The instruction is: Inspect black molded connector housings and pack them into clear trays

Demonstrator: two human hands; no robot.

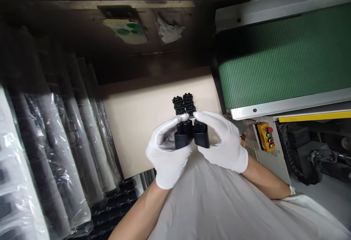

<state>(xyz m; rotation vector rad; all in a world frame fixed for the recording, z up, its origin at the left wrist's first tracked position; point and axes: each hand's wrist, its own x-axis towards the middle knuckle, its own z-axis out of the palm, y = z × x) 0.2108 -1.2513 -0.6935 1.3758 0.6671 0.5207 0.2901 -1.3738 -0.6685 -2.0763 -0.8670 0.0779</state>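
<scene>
Head view looks down on a left hand and a right hand, both in white gloves, held close together above a white smock. The left hand's fingers curl around the oval base of one black plastic part, while the right hand pinches a matching part between thumb and fingers. Both grips are closed, each on its own part. The two parts sit side by side, nearly touching, with their ridged tops rising above the fingertips, away from the body. Behind them lies a cream panel. To the right runs a green conveyor belt, above a yellow control box with red and green buttons. To the left lie rolls wrapped in clear plastic, with black trays stacked just below them
</scene>
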